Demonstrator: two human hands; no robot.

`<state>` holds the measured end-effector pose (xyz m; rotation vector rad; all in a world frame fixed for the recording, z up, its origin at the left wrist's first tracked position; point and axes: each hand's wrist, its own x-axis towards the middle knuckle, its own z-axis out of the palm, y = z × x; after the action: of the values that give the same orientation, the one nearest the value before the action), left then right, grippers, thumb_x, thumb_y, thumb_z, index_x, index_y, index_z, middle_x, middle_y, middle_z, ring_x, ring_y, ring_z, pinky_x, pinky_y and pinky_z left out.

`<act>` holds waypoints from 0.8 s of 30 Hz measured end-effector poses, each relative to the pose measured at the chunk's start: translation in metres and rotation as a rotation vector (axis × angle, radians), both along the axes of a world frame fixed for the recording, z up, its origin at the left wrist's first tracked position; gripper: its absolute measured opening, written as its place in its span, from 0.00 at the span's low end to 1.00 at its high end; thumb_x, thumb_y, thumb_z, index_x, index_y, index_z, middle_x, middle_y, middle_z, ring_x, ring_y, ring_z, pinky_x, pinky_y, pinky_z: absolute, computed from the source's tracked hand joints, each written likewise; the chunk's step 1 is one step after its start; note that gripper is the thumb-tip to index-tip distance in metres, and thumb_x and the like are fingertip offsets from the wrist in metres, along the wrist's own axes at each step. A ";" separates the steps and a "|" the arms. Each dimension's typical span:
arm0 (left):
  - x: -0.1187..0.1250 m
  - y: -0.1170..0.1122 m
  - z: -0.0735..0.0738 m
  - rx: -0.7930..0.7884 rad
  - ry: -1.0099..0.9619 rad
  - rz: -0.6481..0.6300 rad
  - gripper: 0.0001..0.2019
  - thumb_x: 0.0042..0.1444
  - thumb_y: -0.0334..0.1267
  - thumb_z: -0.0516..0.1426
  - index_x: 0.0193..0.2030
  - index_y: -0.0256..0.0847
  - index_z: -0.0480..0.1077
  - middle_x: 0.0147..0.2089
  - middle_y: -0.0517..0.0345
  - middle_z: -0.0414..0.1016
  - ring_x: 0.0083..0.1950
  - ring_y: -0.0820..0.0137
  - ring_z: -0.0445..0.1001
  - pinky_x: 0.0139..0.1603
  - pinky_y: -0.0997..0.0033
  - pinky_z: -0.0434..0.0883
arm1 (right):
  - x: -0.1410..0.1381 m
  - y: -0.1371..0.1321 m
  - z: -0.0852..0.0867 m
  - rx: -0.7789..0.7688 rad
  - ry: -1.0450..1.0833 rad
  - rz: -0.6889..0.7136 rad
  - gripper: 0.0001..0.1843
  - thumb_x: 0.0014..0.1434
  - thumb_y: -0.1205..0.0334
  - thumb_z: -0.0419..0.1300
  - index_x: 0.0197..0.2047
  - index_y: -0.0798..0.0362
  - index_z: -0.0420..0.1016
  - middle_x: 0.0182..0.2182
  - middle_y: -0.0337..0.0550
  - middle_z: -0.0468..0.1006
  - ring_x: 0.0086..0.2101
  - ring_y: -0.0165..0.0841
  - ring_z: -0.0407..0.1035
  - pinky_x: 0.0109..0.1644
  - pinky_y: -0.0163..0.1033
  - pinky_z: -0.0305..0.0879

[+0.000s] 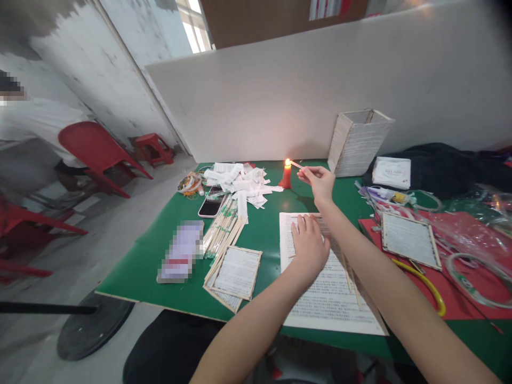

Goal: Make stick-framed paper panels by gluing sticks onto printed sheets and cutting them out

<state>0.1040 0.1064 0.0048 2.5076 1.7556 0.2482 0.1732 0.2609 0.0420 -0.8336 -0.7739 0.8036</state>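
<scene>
Red candle (286, 177) burning at the far edge of the green table (136, 282) stands just left of the right hand (320, 181), whose fingers (306, 173) pinch a thin wooden stick (296, 165), its long axis aimed left at the flame; the left hand (310, 250) lies flat, fingers close together, on a printed sheet (332, 298).

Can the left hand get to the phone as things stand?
Probably yes: the left hand on the printed sheet has only a bundle of sticks between it and the phone, low enough to reach over.
</scene>
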 end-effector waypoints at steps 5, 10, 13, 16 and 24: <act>0.001 0.001 -0.005 0.041 -0.004 0.006 0.31 0.69 0.47 0.47 0.71 0.27 0.56 0.70 0.33 0.60 0.73 0.48 0.54 0.69 0.43 0.58 | 0.002 0.000 0.001 0.019 -0.006 -0.027 0.05 0.47 0.65 0.70 0.28 0.54 0.78 0.23 0.39 0.82 0.27 0.32 0.79 0.39 0.40 0.81; 0.000 0.000 -0.007 0.044 -0.018 0.015 0.32 0.69 0.49 0.47 0.71 0.26 0.55 0.71 0.34 0.59 0.74 0.49 0.52 0.71 0.45 0.56 | 0.013 0.000 0.008 0.004 0.033 -0.097 0.07 0.48 0.63 0.71 0.28 0.54 0.77 0.23 0.38 0.81 0.29 0.34 0.80 0.40 0.41 0.81; -0.002 -0.001 -0.005 0.043 -0.034 0.017 0.32 0.70 0.50 0.45 0.71 0.26 0.55 0.71 0.35 0.59 0.74 0.49 0.53 0.71 0.46 0.55 | 0.028 -0.007 0.016 0.015 0.046 -0.154 0.07 0.50 0.64 0.70 0.28 0.53 0.76 0.23 0.38 0.81 0.28 0.33 0.80 0.40 0.40 0.81; -0.004 -0.002 0.001 0.055 -0.036 0.007 0.31 0.71 0.51 0.45 0.71 0.28 0.56 0.72 0.37 0.59 0.73 0.49 0.54 0.70 0.46 0.55 | 0.048 -0.022 0.019 0.074 0.005 -0.214 0.09 0.51 0.60 0.71 0.30 0.53 0.75 0.26 0.39 0.82 0.29 0.34 0.80 0.41 0.41 0.81; -0.026 -0.016 0.042 0.015 0.013 -0.160 0.18 0.71 0.39 0.46 0.61 0.33 0.67 0.57 0.40 0.71 0.58 0.55 0.70 0.56 0.56 0.68 | 0.095 -0.078 0.000 -0.035 -0.042 -0.237 0.11 0.48 0.60 0.73 0.29 0.53 0.74 0.24 0.37 0.81 0.27 0.31 0.79 0.41 0.40 0.80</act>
<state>0.0782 0.0905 0.0473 2.6483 1.5511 0.2356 0.2682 0.1833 0.0415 -0.9564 -0.6842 0.5916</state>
